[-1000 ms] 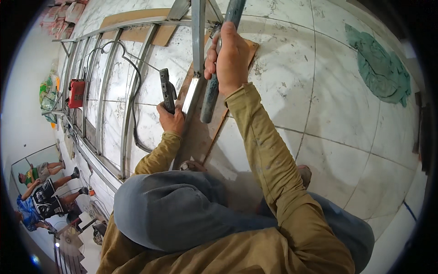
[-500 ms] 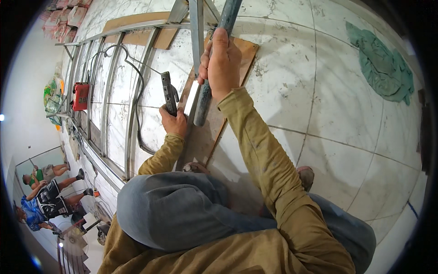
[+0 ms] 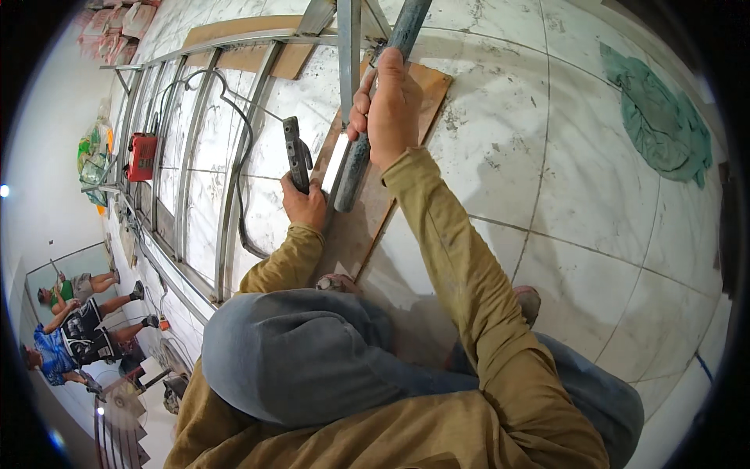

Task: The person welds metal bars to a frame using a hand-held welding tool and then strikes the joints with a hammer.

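Note:
My left hand is closed around the handle of a dark welding electrode holder. A thin electrode rod runs from its head toward the upper left, over the metal frame. In my right hand is a grey, scuffed metal pipe, held at a slant with the thumb along it. Just left of that hand stands a square metal tube belonging to the frame. Beneath the pipe lies a brown board on the floor tiles.
A black cable loops across the frame's bars. Near its left end sits a red welding machine. A crumpled green cloth lies at the right. Two people are at the far left, and pink-white sacks are piled upper left.
The view has shifted slightly, so most things appear a little further right. Both hands keep their holds, and the electrode holder stands slightly more upright.

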`<state>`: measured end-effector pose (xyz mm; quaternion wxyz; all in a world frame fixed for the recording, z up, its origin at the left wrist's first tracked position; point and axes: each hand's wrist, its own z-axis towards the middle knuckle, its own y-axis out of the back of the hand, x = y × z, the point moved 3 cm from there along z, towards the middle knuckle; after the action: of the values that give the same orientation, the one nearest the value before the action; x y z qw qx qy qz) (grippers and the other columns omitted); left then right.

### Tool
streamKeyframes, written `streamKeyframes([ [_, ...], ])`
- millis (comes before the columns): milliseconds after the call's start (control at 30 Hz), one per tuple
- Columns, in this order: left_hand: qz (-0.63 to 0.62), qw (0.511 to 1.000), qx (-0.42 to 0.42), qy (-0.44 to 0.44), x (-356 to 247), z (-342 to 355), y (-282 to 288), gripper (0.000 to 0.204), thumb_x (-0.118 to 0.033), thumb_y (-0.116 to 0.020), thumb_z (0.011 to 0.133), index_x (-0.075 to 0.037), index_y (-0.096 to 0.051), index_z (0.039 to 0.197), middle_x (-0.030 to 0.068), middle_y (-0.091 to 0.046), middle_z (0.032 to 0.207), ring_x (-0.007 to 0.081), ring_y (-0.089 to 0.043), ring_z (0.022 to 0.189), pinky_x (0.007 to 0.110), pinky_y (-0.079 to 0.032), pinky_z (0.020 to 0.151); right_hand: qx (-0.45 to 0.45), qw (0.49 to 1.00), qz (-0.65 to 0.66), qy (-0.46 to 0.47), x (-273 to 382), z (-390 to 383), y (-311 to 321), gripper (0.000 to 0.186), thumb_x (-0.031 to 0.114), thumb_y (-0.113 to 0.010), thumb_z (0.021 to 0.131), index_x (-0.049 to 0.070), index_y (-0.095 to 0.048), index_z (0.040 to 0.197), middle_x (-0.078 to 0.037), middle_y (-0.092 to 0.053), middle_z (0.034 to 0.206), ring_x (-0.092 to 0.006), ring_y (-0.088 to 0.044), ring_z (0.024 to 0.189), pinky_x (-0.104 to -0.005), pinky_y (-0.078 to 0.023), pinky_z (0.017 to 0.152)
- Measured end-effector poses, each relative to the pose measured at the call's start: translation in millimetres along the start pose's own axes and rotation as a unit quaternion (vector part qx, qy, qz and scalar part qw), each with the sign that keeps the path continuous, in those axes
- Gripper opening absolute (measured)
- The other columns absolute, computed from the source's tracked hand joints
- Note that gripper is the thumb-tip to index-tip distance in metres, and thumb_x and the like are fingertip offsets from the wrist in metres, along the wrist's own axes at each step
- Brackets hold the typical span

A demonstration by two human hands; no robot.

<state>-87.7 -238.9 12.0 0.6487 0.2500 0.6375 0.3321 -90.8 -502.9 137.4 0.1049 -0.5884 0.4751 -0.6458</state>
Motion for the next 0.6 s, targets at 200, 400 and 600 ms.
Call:
streamKeyframes([
  [200, -0.016, 0.999, -0.006, -0.037, -2.9, -0.7, 1.0, 0.042, -0.014, -0.067, 0.084, 0.0, -0.051, 0.12, 0.0217, -0.066, 0.093, 0.0351, -0.066, 0.083, 0.043, -0.051, 0.079, -0.019, 0.999, 0.051, 0.006, -1.2, -1.6, -4.7, 0.058, 0.063, -0.046, 0.099, 0.008, -0.046, 0.081, -0.001, -0.044, 0.056, -0.0124, -0.043, 0.04, -0.032, -0.041, 0.036],
  [400, 0.037, 0.997, -0.023, -0.064, -13.7, -7.0, 6.5, 0.041, -0.013, -0.067, 0.084, 0.0, -0.051, 0.119, 0.0194, -0.066, 0.088, 0.0329, -0.066, 0.077, 0.041, -0.051, 0.074, -0.01, 0.999, 0.047, 0.021, -2.0, -5.1, -7.8, 0.055, 0.06, -0.046, 0.1, 0.008, -0.046, 0.081, -0.001, -0.043, 0.055, -0.0135, -0.043, 0.039, -0.0323, -0.042, 0.038],
  [600, 0.007, 0.999, -0.012, -0.044, -12.3, -4.9, 4.4, 0.043, -0.014, -0.069, 0.084, 0.001, -0.05, 0.12, 0.0178, -0.066, 0.088, 0.0277, -0.065, 0.076, 0.039, -0.052, 0.074, 0.003, 1.0, 0.029, -0.003, -3.1, -8.7, 2.0, 0.055, 0.06, -0.045, 0.1, 0.009, -0.044, 0.082, -0.001, -0.042, 0.055, -0.0129, -0.042, 0.039, -0.0324, -0.042, 0.039],
])
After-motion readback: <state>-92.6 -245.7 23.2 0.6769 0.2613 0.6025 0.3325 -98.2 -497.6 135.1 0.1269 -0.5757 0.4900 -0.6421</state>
